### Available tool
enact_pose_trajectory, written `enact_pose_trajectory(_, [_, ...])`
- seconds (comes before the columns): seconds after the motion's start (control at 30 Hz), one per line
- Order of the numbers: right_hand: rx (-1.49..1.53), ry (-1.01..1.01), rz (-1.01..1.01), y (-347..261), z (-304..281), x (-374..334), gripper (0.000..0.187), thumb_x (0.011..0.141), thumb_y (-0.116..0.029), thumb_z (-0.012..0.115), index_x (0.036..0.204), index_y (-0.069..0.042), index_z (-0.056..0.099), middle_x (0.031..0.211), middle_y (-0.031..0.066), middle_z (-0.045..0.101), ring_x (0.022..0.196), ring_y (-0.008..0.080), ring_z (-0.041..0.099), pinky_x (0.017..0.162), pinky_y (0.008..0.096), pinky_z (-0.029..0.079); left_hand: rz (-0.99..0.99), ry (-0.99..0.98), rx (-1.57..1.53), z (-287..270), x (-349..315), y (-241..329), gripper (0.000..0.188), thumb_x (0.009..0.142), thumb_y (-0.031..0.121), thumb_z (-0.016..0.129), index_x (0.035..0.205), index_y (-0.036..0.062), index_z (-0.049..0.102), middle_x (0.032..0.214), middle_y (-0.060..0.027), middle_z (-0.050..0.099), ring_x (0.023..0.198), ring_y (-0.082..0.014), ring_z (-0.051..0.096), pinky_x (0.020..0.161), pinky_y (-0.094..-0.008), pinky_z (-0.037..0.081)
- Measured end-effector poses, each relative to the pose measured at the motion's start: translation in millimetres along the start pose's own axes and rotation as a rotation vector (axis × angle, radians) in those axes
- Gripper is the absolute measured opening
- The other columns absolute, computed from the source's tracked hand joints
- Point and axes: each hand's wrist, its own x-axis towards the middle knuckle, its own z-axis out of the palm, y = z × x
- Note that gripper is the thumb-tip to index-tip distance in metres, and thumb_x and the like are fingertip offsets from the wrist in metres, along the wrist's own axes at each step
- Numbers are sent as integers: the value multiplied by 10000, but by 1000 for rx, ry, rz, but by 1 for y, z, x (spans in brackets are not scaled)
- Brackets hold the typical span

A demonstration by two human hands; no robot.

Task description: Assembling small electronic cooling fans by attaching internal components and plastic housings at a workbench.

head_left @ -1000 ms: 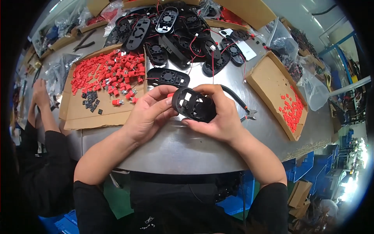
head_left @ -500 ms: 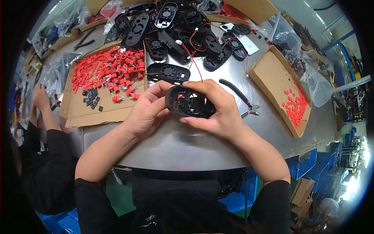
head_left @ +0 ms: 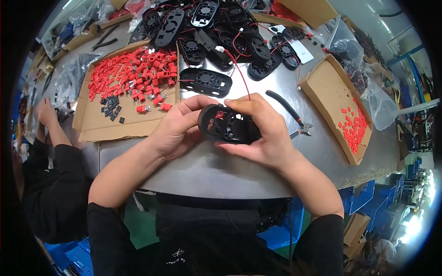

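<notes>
Both hands hold a black oval plastic housing (head_left: 235,131) above the near part of the metal table. A round fan opening and a small red part (head_left: 219,115) show inside it. My left hand (head_left: 177,126) is closed on its left end, thumb along the side. My right hand (head_left: 269,131) grips the right end, fingers over the far side and thumb under the near edge. From behind the right fingers a red wire (head_left: 244,78) runs up toward the pile. A similar black fan housing (head_left: 206,82) lies just beyond my hands.
At left, a cardboard tray (head_left: 110,134) holds red connectors and small black pieces. Diagonal cutters (head_left: 286,106) lie right of my hands, before another tray (head_left: 322,89) of red pieces. Black housings (head_left: 170,27) are heaped at the back. Another person's hand (head_left: 46,112) is far left.
The housing has tipped slightly in my hands, so more of its inside and the red part show. My grip stays much the same. The whole view has shifted a little.
</notes>
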Motion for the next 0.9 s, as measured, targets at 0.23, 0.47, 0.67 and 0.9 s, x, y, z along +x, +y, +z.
enact_pose_trajectory(0.23, [-145,-164,149,-5,-6,-2,615,674,-194,929,1207,-32,668,1092,160,688,966,318,706,839,376,561,31,90,81,8,3,1,283,1020,196,673,1221,-2,673,1126,-83,722,1038,-140,706,932,-323,589])
enact_pose_trajectory(0.47, [-279,-249,157,-17,-18,7,572,680,-225,909,1170,-39,681,1056,142,701,963,330,718,834,395,581,40,122,109,11,3,0,254,1024,187,671,1189,-7,686,1116,-71,719,997,-126,711,892,-281,600])
enact_pose_trajectory(0.67, [-367,-392,277,-16,-13,5,549,709,-290,901,1148,-42,684,1008,142,705,955,331,712,844,395,570,4,224,522,16,0,-5,221,1073,199,593,1156,3,653,1012,-43,692,896,-69,657,798,-244,556])
enact_pose_trajectory(0.9, [-288,-357,232,-17,-6,3,562,684,-266,918,1120,-15,667,1113,153,655,1003,337,684,855,401,557,156,207,624,20,-7,-19,208,1104,192,509,1174,6,570,864,-2,667,783,-28,567,677,-228,456])
